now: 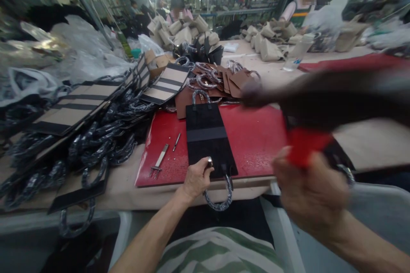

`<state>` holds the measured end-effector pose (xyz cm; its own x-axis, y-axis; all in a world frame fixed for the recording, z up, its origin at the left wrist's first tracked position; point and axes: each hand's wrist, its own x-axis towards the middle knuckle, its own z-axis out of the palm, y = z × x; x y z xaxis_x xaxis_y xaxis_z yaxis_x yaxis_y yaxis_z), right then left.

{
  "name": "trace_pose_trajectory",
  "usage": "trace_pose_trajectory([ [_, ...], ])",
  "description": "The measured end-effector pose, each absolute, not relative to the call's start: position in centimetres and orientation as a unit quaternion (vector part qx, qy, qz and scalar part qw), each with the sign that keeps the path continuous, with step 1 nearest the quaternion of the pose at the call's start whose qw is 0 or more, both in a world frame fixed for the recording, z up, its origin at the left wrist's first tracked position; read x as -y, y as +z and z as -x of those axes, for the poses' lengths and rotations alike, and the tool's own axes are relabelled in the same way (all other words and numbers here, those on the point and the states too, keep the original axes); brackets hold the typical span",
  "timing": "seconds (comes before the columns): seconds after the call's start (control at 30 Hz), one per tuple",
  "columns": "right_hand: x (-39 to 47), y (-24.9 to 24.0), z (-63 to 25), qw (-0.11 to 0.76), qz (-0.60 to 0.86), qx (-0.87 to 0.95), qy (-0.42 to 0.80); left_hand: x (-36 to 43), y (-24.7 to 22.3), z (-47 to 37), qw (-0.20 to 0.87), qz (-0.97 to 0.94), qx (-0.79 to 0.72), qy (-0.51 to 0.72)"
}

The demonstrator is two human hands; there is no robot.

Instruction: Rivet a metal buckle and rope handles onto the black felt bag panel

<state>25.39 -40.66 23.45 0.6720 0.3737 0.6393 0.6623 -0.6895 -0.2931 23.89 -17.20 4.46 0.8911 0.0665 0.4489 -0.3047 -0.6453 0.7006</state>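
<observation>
My left hand [197,178] pinches a small upright metal tool [210,161] on the near end of a black bag panel [207,134]. The panel lies on a red board [256,136], with a plastic-wrapped handle at each end. On the right, my right hand [312,194] is raised and wrapped round the red grip of a hammer [307,147]. Its dark head is blurred by motion. Left of the panel, a pronged metal tool [158,162] and a thin metal rod [176,142] lie on the board.
Striped panels [77,106] with wrapped handles are piled at left. Brown panels [237,81] lie behind the board. A plastic cup [297,53] stands farther back. Grey bins [378,217] flank my lap. Two people sit beyond beige bag pieces [182,32].
</observation>
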Motion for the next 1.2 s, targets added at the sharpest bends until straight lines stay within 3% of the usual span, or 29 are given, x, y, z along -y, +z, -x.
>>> trace_pose_trajectory([
  [0.17, 42.4, 17.7, -26.3, 0.109, 0.934, 0.339, -0.014, 17.1, 4.1, -23.8, 0.403, -0.884, 0.058, 0.229],
  [0.33, 43.0, 14.1, -30.3, 0.139, 0.96, 0.199, 0.141, 16.8, 4.1, -23.8, 0.419, -0.877, 0.074, 0.225],
  [0.5, 41.3, 10.7, -32.6, 0.105, 0.985, 0.114, 0.078, 16.6, 4.0, -23.7, 0.448, -0.866, 0.071, 0.208],
  [0.57, 40.4, 10.2, -32.5, 0.097, 0.983, 0.153, -0.003, 16.5, 4.2, -23.6, 0.461, -0.862, 0.066, 0.201],
  [0.67, 38.7, 9.3, -31.8, 0.156, 0.946, 0.272, -0.079, 16.6, 4.7, -23.5, 0.468, -0.861, 0.058, 0.189],
  [0.77, 37.2, 7.9, -30.9, 0.214, 0.918, 0.331, -0.038, 16.6, 5.2, -23.5, 0.465, -0.862, 0.055, 0.196],
  [1.03, 36.3, 6.3, -30.5, 0.226, 0.923, 0.312, -0.007, 16.4, 4.8, -23.4, 0.41, -0.867, 0.097, 0.264],
  [1.2, 36.2, 6.7, -30.6, 0.219, 0.927, 0.304, 0.011, 16.5, 4.8, -23.2, 0.429, -0.866, 0.044, 0.255],
])
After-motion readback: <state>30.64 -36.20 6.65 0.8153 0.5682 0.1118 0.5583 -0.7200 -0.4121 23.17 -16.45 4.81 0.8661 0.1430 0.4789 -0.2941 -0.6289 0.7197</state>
